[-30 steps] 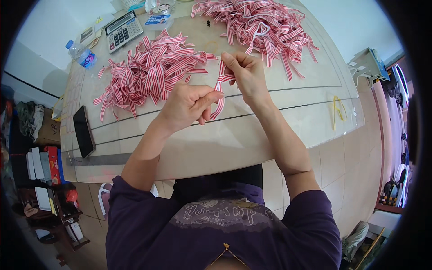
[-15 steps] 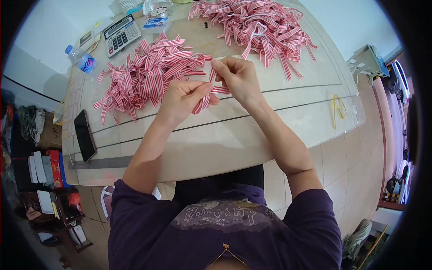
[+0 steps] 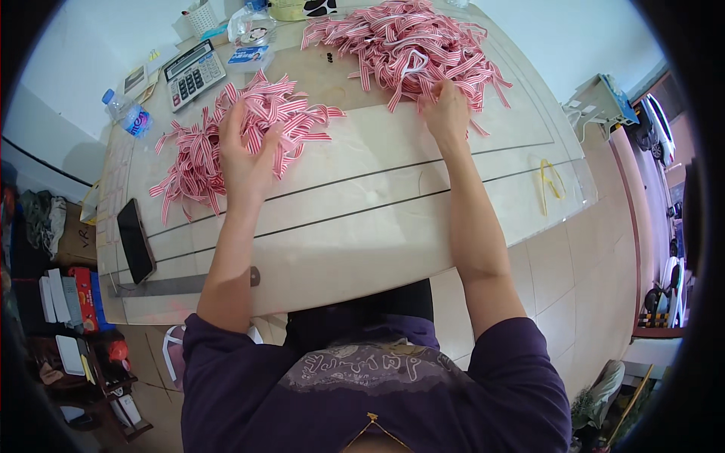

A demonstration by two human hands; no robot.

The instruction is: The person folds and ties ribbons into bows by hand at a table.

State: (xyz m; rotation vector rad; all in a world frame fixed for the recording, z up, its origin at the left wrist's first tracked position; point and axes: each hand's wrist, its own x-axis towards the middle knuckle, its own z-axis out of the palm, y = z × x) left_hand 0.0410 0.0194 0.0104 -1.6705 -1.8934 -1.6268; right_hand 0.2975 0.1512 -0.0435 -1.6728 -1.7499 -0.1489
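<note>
Tabletop (image 3: 340, 264) carries 2 heaps of red-and-white striped ribbon: left pile (image 3: 202, 151) toward the left edge, right pile (image 3: 411, 47) up by the far edge. Left hand (image 3: 248, 164) is over the left pile, fingers spread and thumb well apart; reads as released. Right hand (image 3: 447, 115) is at the right pile's near side, fingers curled down; cannot tell whether they pinch a strip, since the back of the hand covers the tips.

Risks (judgement): strips in the right pile overlap and loop, so a pull on 1 could drag out several or tighten a snarl. Cause: poor separation at the fingertips. Left fingers could catch a loop on lifting and spread the left pile toward the calculator (image 3: 195, 75), near the far left corner. If loose ends from both piles crossed the bare stretch between them, the 2 heaps could mix.

Difference from 0.5 s ago: both hands were then together between the piles, working 1 ribbon; now they are well apart, 1 at each pile, and no strip spans them. Phone (image 3: 136, 240) lies by the left edge, as before.
</note>
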